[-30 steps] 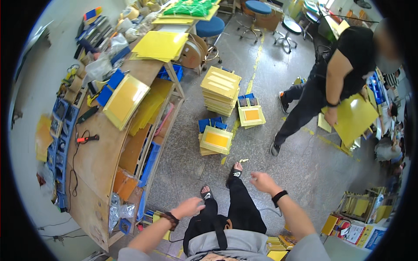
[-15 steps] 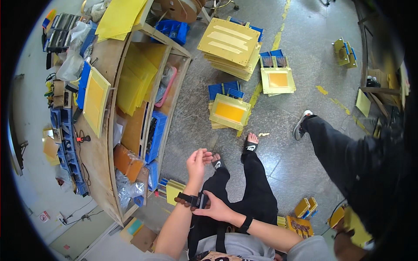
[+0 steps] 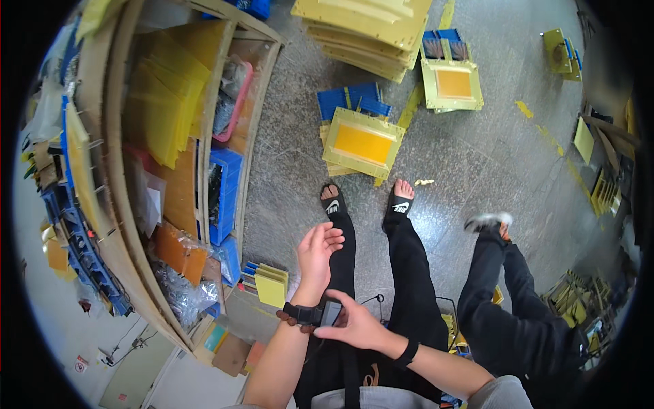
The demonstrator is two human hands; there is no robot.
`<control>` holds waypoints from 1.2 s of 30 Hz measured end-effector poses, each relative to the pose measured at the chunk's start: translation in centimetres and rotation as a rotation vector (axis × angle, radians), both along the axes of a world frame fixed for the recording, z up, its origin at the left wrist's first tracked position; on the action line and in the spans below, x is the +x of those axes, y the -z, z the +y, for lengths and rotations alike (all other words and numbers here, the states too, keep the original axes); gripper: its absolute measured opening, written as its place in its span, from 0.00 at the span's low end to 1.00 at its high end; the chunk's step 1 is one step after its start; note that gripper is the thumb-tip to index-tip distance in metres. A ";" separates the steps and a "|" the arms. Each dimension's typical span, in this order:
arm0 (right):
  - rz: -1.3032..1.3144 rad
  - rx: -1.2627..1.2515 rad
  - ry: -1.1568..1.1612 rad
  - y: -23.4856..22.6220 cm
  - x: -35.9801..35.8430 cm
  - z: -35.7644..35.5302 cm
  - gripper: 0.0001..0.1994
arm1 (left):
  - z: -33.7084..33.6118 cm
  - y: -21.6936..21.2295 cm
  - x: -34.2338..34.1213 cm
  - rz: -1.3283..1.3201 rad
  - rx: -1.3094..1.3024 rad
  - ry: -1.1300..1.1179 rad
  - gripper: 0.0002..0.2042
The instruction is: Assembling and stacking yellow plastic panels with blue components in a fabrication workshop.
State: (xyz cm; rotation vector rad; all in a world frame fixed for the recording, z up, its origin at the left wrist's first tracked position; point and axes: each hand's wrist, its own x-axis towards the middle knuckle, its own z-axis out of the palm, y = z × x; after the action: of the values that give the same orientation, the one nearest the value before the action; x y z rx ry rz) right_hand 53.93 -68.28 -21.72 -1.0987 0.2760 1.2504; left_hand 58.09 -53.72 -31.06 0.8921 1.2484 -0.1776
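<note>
My left hand (image 3: pixel 319 247) is held out above my left leg, palm partly turned up, its fingers loosely stretched and nothing in them. A black strapped device with a small dark screen (image 3: pixel 332 313), like a smartwatch, sits on my left wrist. Beside it is a brown bead bracelet (image 3: pixel 306 328). Thumb and forefinger of my right hand (image 3: pixel 357 327) close round the edges of this device; its other fingers are partly hidden. My right wrist wears a thin black band (image 3: pixel 407 352).
Ahead on the floor lie yellow framed panels (image 3: pixel 363 143) on blue parts, and a tall stack of yellow boards (image 3: pixel 361 27). A wooden shelf bench (image 3: pixel 255 129) holding blue bins (image 3: pixel 225 194) runs along the left. Another person's dark-trousered legs (image 3: pixel 487 286) are at right.
My view has shifted, and my feet now stand side by side near the framed panel. The other person has moved lower at the right. My right hand stays at the wrist device.
</note>
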 end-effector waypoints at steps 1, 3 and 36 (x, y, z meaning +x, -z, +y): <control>0.148 0.022 0.086 1.7 -0.2 0.3 0.36 | 0.4 1.6 0.0 0.004 0.040 0.115 0.13; 0.346 -0.015 0.164 6.4 1.1 0.2 0.29 | 1.6 6.2 -1.0 0.026 0.175 0.361 0.12; -0.145 -1.360 1.008 54.2 6.0 -31.4 0.34 | 18.5 38.8 4.2 0.040 0.306 0.997 0.19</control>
State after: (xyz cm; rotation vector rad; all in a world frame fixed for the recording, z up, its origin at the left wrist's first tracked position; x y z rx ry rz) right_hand 59.92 -99.65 -75.89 -1.7747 1.4856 -0.0884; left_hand 62.31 -35.20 -69.85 1.7337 0.7754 -0.8077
